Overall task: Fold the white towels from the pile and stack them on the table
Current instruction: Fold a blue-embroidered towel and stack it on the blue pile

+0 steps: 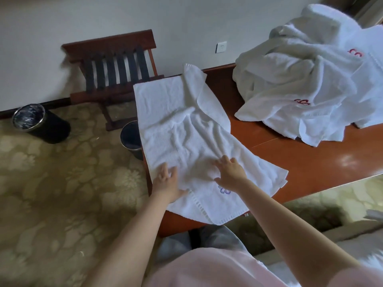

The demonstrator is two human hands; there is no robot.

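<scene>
A white towel (182, 129) lies spread lengthwise over the left end of the reddish-brown table (300, 160), wrinkled, with its far right corner turned up and its near end hanging over the table edge. Blue embroidery shows near its near end. My left hand (166, 181) rests on the towel's near left edge with fingers spread. My right hand (230, 172) presses flat on the towel just to the right, fingers straight. A pile of crumpled white towels (306, 79) with red embroidery sits at the table's far right.
A dark wooden luggage rack (116, 67) stands against the wall beyond the table's left end. Two black bins (39, 123) (131, 139) stand on the patterned carpet to the left. A wall socket (221, 47) is behind the table.
</scene>
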